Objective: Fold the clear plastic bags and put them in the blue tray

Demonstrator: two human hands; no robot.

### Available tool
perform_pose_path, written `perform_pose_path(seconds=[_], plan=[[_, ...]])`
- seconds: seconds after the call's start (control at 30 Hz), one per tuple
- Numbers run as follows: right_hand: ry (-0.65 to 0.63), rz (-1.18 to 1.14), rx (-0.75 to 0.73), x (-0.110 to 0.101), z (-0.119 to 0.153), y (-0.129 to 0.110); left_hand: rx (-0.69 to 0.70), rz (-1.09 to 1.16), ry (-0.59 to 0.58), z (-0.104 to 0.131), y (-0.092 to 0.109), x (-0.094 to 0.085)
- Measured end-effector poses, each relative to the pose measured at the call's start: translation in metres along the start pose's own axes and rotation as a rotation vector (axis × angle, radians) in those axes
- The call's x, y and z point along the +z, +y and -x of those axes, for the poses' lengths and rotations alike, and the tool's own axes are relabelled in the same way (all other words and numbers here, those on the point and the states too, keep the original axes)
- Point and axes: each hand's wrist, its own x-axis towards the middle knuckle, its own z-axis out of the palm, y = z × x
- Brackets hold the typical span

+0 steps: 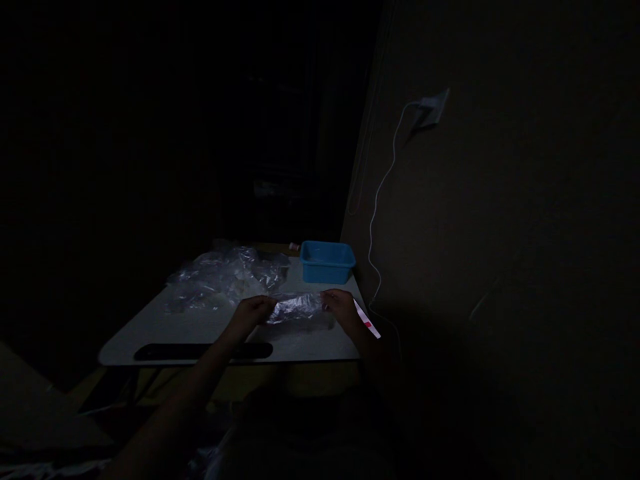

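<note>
A crinkled clear plastic bag (296, 308) is stretched between my two hands, just above the white table (305, 343). My left hand (255, 311) pinches its left end. At the other end, my right hand (339, 303) grips it between closed fingers. Left of the bag lies a loose heap of clear plastic bags (227, 273) on the tabletop. Beyond my right hand stands a blue plastic basin (327, 263); its inside is mostly too dark to make out.
A dark slot (170, 352) runs along the table's front edge. A lit screen (367, 320) shows beside my right wrist. From a wall plug (433, 109) a white cable (373, 227) hangs down on the right. Behind the basin sits a small pale object (294, 247). The room is very dark.
</note>
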Motion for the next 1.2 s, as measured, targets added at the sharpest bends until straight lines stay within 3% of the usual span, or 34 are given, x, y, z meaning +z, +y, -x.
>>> perform_pose_path(seconds=[0.1,0.23,0.3,0.37,0.43,0.5,0.6,0.73,0.8,0.9,0.97,1.2], plan=[[0.022,0.004,0.073,0.010,-0.005,0.011,-0.075,0.027,-0.003,-0.005,-0.005,0.004],[0.043,0.061,0.096,0.025,-0.007,0.032,-0.082,-0.087,0.014,-0.015,-0.031,0.007],[0.056,0.103,0.089,0.029,-0.008,0.039,0.009,-0.275,0.113,-0.019,-0.041,0.008],[0.060,0.144,0.072,0.032,-0.010,0.044,0.190,-0.495,0.172,-0.022,-0.046,0.011],[0.057,0.174,0.056,0.033,-0.010,0.045,0.406,-0.684,0.078,-0.023,-0.048,0.017],[0.049,0.212,0.041,0.033,-0.008,0.043,0.552,-0.815,-0.111,-0.022,-0.049,0.025],[0.045,0.372,0.018,0.032,-0.001,0.035,0.563,-0.969,-0.197,-0.019,-0.056,0.036],[0.121,0.647,-0.061,0.035,0.008,0.024,0.547,-1.075,-0.192,-0.016,-0.073,0.041],[0.042,0.726,-0.153,0.041,0.011,0.020,0.553,-1.097,-0.180,-0.017,-0.082,0.041],[-0.203,0.786,-0.303,0.053,0.016,0.018,0.560,-1.128,-0.182,-0.018,-0.091,0.042],[-0.297,0.824,-0.365,0.062,0.019,0.018,0.562,-1.139,-0.188,-0.019,-0.093,0.043],[-0.315,0.932,-0.317,0.068,0.029,0.028,0.527,-1.179,-0.201,-0.017,-0.090,0.043]])
